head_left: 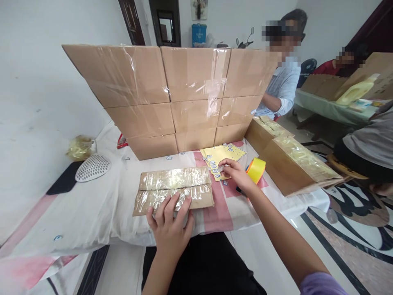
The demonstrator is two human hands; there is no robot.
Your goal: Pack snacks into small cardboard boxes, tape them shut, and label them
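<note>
My left hand lies with fingers spread on a flat cardboard piece, whose two flaps are covered in shiny clear tape. My right hand is over a yellow sheet that bears small blue-and-white stickers. Its thumb and index finger are pinched together over the sheet's left part. A small pale sticker seems to show at the fingertips, partly hidden. Right beside this hand stands a roll of yellow tape, with a dark part below it hidden by the wrist.
A tall taped cardboard panel stands across the table's back. Taped cardboard boxes line the right edge. At left lie a black phone-like slab, a white perforated cover and a yellowish bag. A person is behind the panel; others sit farther right.
</note>
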